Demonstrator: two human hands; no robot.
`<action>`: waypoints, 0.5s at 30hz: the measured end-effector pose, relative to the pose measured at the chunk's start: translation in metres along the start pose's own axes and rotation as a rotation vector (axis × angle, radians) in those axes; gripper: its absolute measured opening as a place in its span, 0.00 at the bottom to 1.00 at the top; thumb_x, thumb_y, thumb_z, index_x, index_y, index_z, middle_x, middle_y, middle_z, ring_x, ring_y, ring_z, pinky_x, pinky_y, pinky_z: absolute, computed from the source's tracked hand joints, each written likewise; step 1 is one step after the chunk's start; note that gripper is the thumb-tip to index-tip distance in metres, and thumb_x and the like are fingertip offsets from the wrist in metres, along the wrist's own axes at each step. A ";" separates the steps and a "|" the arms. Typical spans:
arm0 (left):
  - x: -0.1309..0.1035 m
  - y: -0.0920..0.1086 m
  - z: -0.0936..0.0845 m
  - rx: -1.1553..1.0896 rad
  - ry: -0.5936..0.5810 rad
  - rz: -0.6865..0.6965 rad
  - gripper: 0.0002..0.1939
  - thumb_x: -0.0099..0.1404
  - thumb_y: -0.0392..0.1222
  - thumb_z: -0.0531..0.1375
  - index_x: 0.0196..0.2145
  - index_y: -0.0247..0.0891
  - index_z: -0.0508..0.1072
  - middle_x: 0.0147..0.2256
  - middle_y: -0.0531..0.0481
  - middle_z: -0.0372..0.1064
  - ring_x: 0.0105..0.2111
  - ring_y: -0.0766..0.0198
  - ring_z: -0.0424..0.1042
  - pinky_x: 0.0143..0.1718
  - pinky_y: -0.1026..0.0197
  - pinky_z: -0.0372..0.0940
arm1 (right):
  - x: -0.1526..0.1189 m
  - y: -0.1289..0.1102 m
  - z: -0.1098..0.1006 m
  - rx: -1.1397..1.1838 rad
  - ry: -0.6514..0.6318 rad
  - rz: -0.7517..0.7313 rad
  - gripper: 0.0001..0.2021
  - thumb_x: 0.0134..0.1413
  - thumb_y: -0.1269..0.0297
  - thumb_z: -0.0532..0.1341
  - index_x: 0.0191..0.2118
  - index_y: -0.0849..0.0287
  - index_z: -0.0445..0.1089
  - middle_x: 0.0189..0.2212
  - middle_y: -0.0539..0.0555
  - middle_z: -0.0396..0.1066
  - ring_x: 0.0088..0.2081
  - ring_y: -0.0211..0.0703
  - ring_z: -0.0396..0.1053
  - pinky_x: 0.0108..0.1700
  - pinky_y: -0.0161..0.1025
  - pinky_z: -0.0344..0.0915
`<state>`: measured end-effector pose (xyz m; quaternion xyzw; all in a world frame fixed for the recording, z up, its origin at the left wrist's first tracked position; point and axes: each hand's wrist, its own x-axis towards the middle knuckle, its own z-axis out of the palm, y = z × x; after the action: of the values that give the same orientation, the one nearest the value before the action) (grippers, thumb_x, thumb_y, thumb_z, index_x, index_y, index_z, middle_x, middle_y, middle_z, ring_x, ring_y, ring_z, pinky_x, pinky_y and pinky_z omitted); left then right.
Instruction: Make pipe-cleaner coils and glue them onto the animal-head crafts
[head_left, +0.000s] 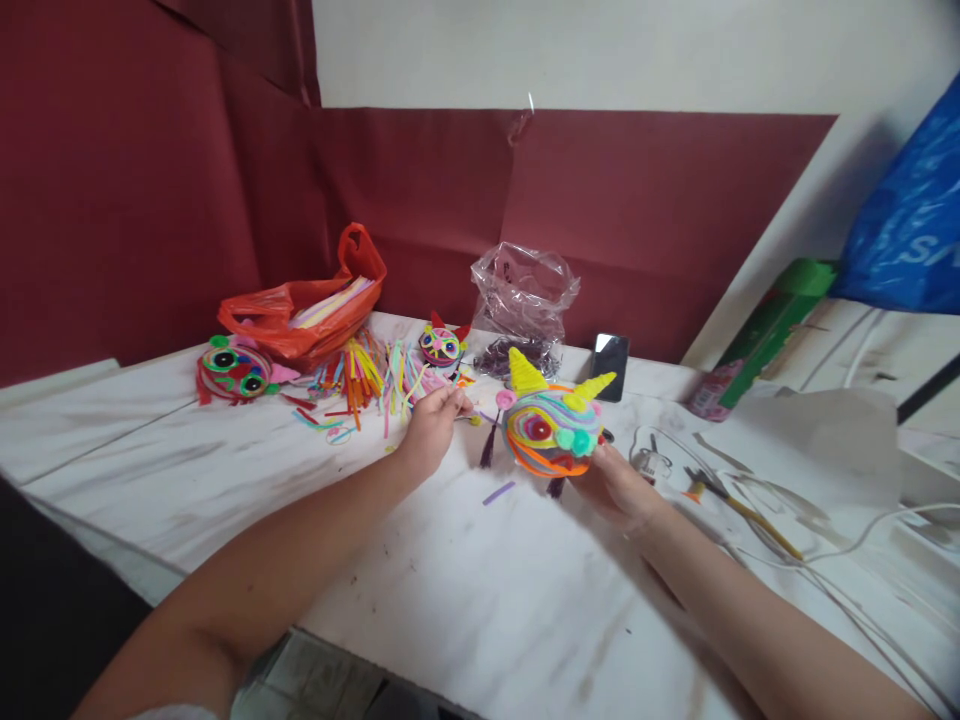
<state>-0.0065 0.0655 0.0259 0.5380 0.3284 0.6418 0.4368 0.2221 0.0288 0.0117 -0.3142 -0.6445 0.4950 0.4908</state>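
My right hand is wrapped round the side of a colourful animal-head craft. The head has two yellow horns, a red eye, an orange rim, green pompom-like bits and dark tassels hanging below it. To its left is my left hand, with fingers pinched together; whatever they hold is too small to make out. A purple strip lies on the table beneath the head. Behind my left hand sits a smaller animal head with red horns, beside bundles of coloured strips.
A second craft head and a red plastic bag are at the left. A clear bag and a phone stand or lie at the back. Pliers, white cables and a green box are at the right.
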 end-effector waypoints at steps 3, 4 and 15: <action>0.001 -0.006 -0.001 0.014 0.006 -0.032 0.13 0.57 0.44 0.58 0.19 0.35 0.67 0.21 0.54 0.62 0.25 0.69 0.62 0.32 0.63 0.58 | 0.000 0.000 -0.001 0.031 0.001 0.000 0.31 0.43 0.38 0.57 0.51 0.52 0.64 0.50 0.56 0.68 0.50 0.55 0.67 0.52 0.54 0.61; 0.001 -0.008 -0.001 0.010 0.002 -0.043 0.12 0.56 0.43 0.57 0.20 0.35 0.67 0.21 0.54 0.62 0.25 0.69 0.61 0.31 0.63 0.58 | 0.000 0.000 -0.001 0.044 -0.006 0.003 0.31 0.43 0.38 0.58 0.50 0.52 0.64 0.50 0.56 0.69 0.50 0.55 0.67 0.52 0.54 0.61; 0.003 -0.011 -0.002 -0.136 -0.136 -0.070 0.13 0.55 0.47 0.60 0.33 0.35 0.75 0.31 0.48 0.71 0.31 0.66 0.65 0.37 0.62 0.58 | -0.001 -0.006 -0.005 0.218 -0.023 0.018 0.27 0.45 0.46 0.61 0.52 0.49 0.64 0.53 0.53 0.66 0.52 0.54 0.65 0.54 0.54 0.60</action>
<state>-0.0067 0.0726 0.0162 0.5377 0.2724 0.6088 0.5158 0.2272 0.0277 0.0171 -0.2589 -0.5895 0.5700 0.5104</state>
